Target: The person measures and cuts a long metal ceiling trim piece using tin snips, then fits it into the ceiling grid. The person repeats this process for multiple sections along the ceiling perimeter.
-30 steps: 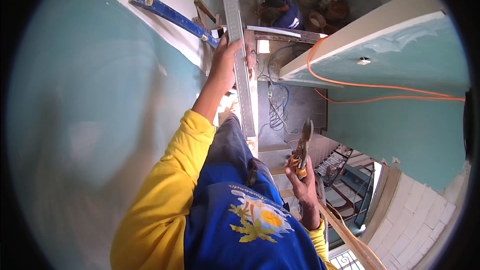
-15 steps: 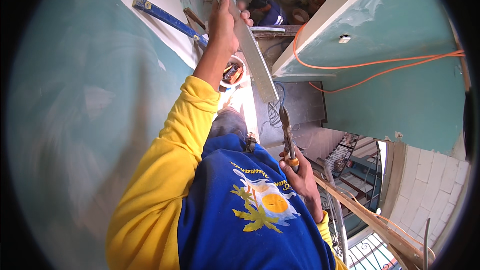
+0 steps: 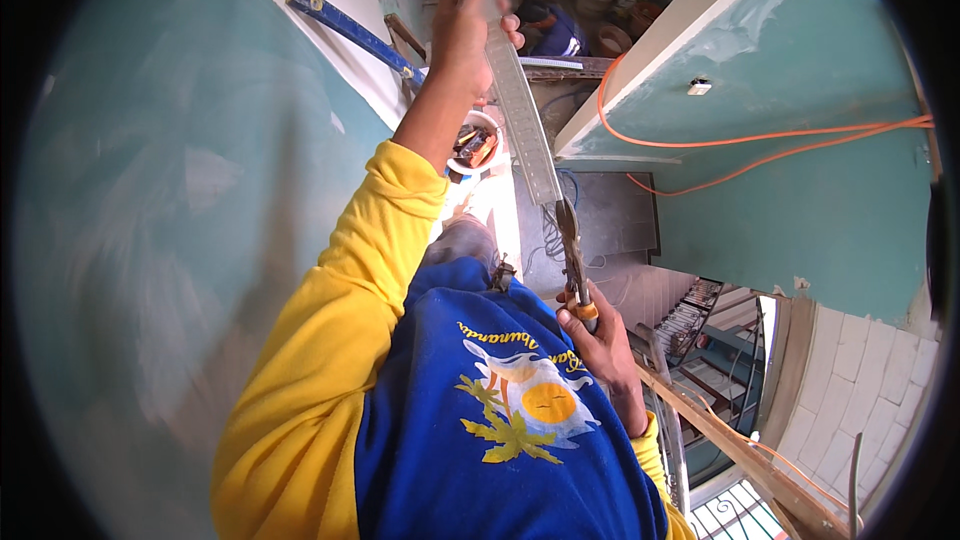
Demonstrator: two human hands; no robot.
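Left hand (image 3: 461,45) outstretched, clasping metal strip (image 3: 522,125) — right hand (image 3: 607,348) lower, gripping snips (image 3: 572,252)

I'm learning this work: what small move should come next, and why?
Perhaps the right hand should line up the snips with the near end of the metal strip: their tip appears at it, contact unclear, while the left hand grips the strip farther up.

Long yellow sleeves (image 3: 315,325) on a royal-blue shirt (image 3: 425,440) with a palm-and-disc print (image 3: 540,405) and yellow lettering (image 3: 500,333).
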